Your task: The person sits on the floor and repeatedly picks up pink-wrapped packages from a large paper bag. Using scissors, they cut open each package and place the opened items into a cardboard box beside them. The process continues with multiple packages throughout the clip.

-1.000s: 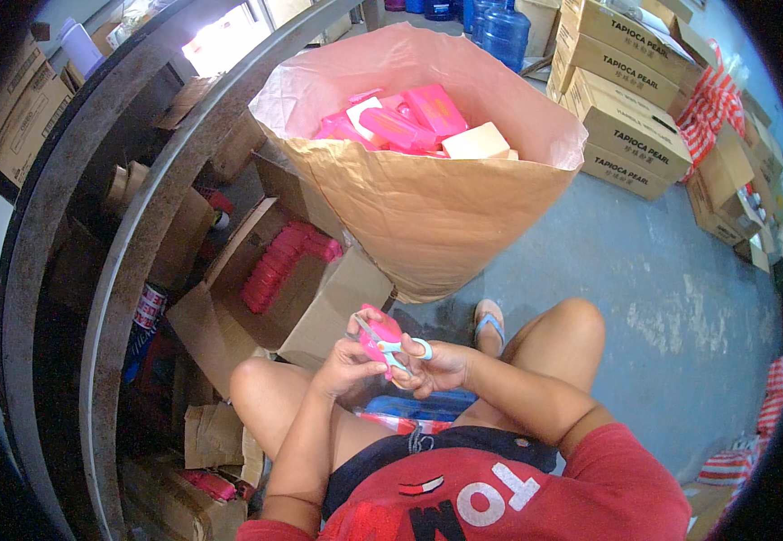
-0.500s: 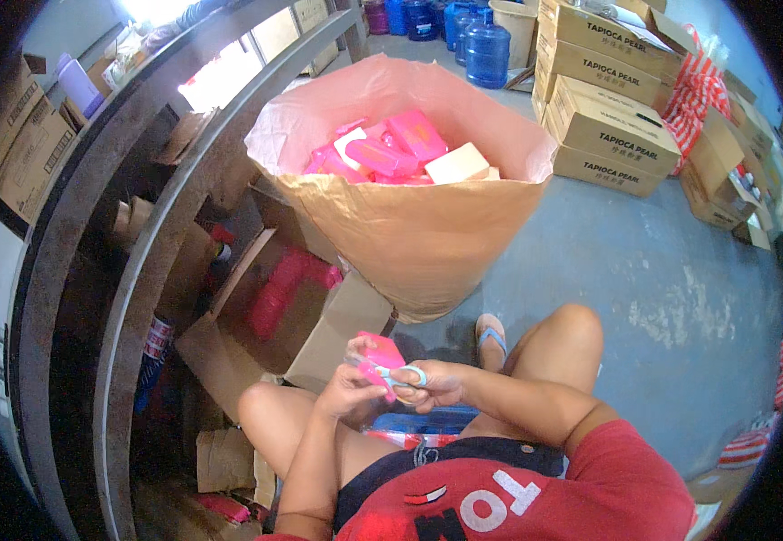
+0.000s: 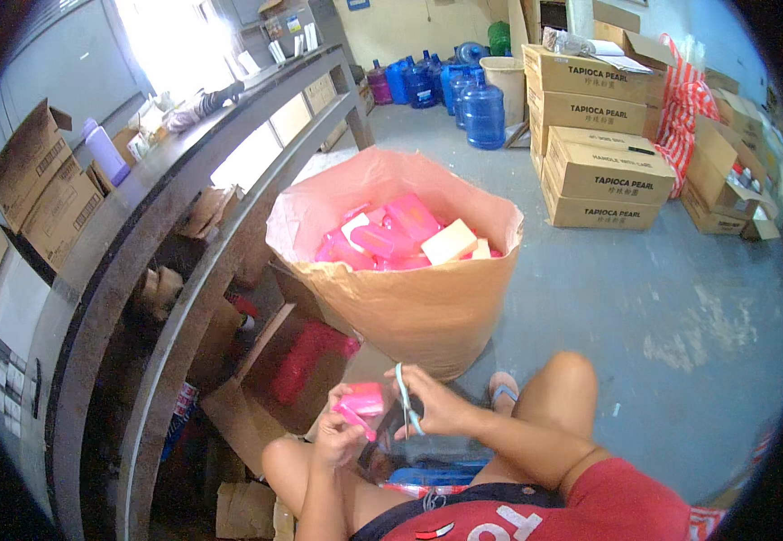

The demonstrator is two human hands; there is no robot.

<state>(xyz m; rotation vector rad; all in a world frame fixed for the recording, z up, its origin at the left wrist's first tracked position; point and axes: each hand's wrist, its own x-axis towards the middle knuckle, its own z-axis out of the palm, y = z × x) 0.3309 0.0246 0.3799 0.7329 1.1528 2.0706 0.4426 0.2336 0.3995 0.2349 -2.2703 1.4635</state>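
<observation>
My left hand grips a small pink-wrapped block above my lap, and a strip of the pink wrapper sticks out below it. My right hand, just to the right, has its fingers round light-blue-handled scissors, held apart from the block. Beyond my hands stands a large brown paper sack. Several pink-wrapped packs and cream-coloured blocks fill its top. An open cardboard box at the left contains more pink wrapping.
A grey-railed workbench runs along my left. Stacked cartons stand at the far right beside a red-and-white striped bag. Blue water jugs are at the back. Under my lap is something blue.
The scissors have come away from the pink wrapper to the right and turned more upright. The view has tilted up, showing more of the room's back.
</observation>
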